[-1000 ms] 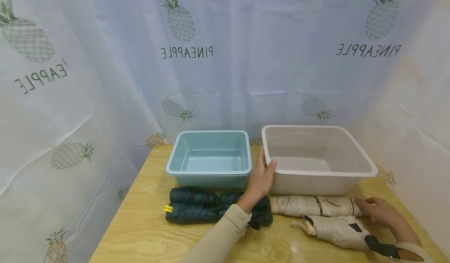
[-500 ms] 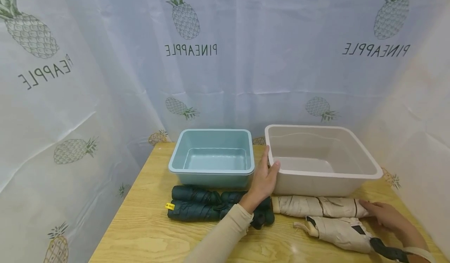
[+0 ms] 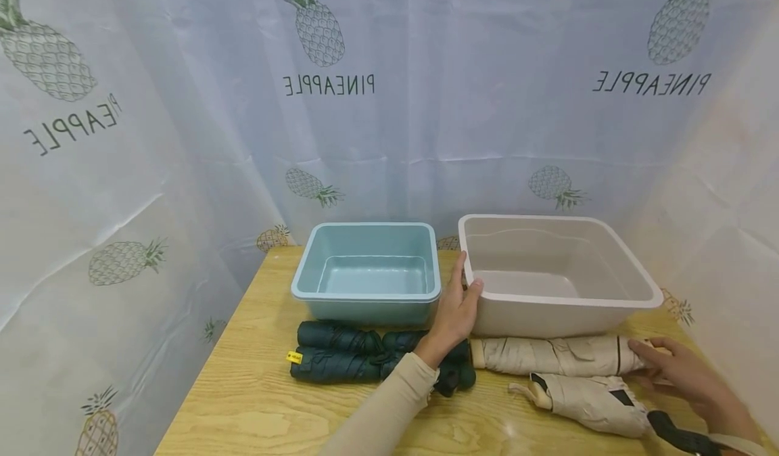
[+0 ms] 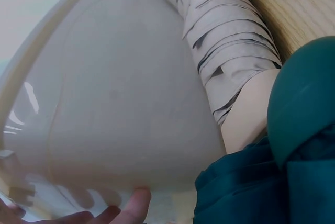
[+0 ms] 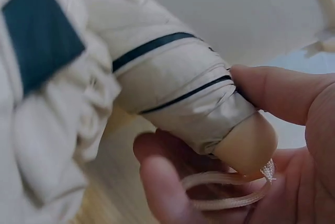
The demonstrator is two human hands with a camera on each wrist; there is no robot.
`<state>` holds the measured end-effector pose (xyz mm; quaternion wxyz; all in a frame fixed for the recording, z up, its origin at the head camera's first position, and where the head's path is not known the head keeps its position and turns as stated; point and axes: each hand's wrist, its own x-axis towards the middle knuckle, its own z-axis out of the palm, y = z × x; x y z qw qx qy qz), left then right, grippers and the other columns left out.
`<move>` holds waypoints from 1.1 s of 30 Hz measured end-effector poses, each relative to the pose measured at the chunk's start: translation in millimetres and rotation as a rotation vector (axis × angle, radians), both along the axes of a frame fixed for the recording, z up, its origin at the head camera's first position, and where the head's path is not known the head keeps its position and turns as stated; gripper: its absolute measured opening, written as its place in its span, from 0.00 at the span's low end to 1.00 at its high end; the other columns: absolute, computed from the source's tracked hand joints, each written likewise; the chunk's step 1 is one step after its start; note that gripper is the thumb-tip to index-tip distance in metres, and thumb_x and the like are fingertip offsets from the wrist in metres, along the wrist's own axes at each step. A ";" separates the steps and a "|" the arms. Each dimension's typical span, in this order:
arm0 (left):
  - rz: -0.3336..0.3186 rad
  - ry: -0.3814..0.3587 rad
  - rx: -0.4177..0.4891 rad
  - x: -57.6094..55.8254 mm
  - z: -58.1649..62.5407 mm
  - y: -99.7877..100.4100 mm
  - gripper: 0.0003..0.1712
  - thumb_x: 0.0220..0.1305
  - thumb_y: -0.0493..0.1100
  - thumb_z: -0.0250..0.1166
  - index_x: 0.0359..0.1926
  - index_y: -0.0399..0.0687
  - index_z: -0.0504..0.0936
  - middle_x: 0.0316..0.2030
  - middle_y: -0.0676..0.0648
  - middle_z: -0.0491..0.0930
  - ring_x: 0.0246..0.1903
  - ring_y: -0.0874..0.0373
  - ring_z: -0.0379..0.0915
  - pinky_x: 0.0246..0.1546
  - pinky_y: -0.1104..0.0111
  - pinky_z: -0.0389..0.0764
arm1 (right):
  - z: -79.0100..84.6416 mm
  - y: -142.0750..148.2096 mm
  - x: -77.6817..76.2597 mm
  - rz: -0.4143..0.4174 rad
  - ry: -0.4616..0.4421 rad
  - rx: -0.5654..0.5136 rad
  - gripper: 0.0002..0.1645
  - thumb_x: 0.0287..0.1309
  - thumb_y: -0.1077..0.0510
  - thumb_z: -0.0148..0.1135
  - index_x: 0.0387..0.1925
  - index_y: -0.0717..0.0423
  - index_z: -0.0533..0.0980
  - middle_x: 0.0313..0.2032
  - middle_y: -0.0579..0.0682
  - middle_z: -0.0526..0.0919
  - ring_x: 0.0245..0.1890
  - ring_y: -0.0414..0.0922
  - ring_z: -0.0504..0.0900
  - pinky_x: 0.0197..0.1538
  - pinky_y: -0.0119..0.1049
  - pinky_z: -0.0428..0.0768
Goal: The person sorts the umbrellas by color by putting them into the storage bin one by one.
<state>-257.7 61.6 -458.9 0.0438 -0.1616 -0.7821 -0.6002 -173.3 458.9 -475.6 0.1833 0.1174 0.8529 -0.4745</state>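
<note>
A large beige basin (image 3: 548, 318) stands at the back right of the table. My left hand (image 3: 453, 314) rests against its left side, thumb at the front corner of the rim, fingers fairly straight along the wall. In front of the basin lies a beige folded umbrella (image 3: 541, 356). My right hand (image 3: 684, 378) holds its right end. In the right wrist view, the thumb (image 5: 272, 90) lies on the umbrella's upper side, curled fingers are below, and a cord loop (image 5: 225, 203) hangs from the tip. A second beige folded umbrella (image 3: 590, 403) lies nearer.
A light blue basin (image 3: 365, 310) with nothing in it stands at the back left. Several dark green folded umbrellas (image 3: 337, 367), one with a yellow tag (image 3: 295, 357), lie before it, partly behind my left forearm. A pineapple-print curtain (image 3: 414, 118) surrounds the wooden table (image 3: 243, 402).
My right hand has shifted slightly right at the umbrella's end. The umbrella has turned a little, so its middle dark band no longer shows. My left hand stays on the basin.
</note>
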 end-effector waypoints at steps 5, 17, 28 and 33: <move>-0.010 -0.020 0.045 -0.2 -1.9 0.8 0.38 0.77 0.59 0.48 0.82 0.72 0.46 0.77 0.46 0.60 0.70 0.49 0.69 0.66 0.48 0.72 | 8.4 -6.5 5.9 -0.028 0.077 -0.054 0.51 0.80 0.43 0.42 0.71 0.85 0.35 0.36 0.48 0.81 0.34 0.41 0.84 0.44 0.39 0.88; -0.008 -0.043 0.089 -0.8 -7.4 1.5 0.37 0.76 0.59 0.49 0.81 0.74 0.47 0.76 0.46 0.63 0.66 0.48 0.74 0.63 0.49 0.76 | 26.1 -20.4 18.9 -0.079 0.203 -0.080 0.12 0.77 0.49 0.51 0.50 0.23 0.63 0.33 0.47 0.81 0.31 0.44 0.84 0.40 0.40 0.88; 0.008 -0.016 0.096 -1.4 -10.9 5.7 0.37 0.76 0.59 0.48 0.81 0.74 0.48 0.75 0.47 0.66 0.65 0.50 0.75 0.62 0.53 0.77 | 45.2 -30.3 25.5 -0.069 0.360 -0.078 0.22 0.74 0.58 0.57 0.52 0.20 0.70 0.33 0.30 0.87 0.31 0.45 0.89 0.35 0.39 0.88; 0.008 -0.012 0.106 -2.1 -13.6 6.2 0.37 0.76 0.60 0.49 0.81 0.76 0.48 0.75 0.47 0.66 0.65 0.50 0.76 0.62 0.53 0.77 | 52.2 -30.4 27.9 -0.083 0.400 -0.067 0.22 0.73 0.59 0.58 0.53 0.22 0.72 0.33 0.31 0.86 0.31 0.39 0.88 0.34 0.38 0.88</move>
